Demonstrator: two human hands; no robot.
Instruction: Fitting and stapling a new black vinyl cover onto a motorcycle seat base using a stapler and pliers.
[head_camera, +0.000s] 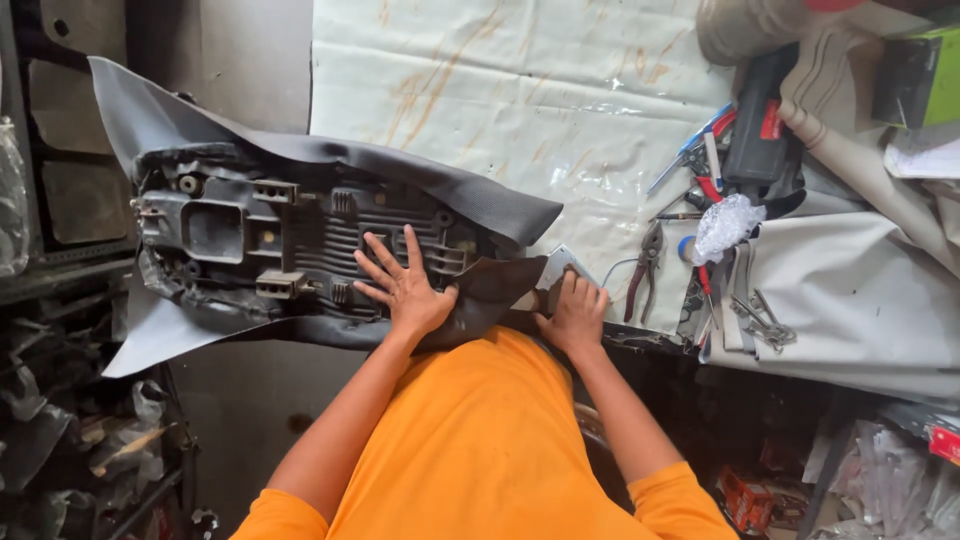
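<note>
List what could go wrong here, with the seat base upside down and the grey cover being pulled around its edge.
1. The left hand alone presses the seat base flat; it may slide on the white sheet.
2. The right hand grips the grey cover at the end of the seat; the cover may slip from its fingers or wrinkle.
3. The pliers and other loose tools lie close to that hand and may be knocked.

An upholstery workshop: pliers (645, 272), scissors (690, 148) and rolled vinyl (860, 150) crowd the bench (450, 90).
</note>
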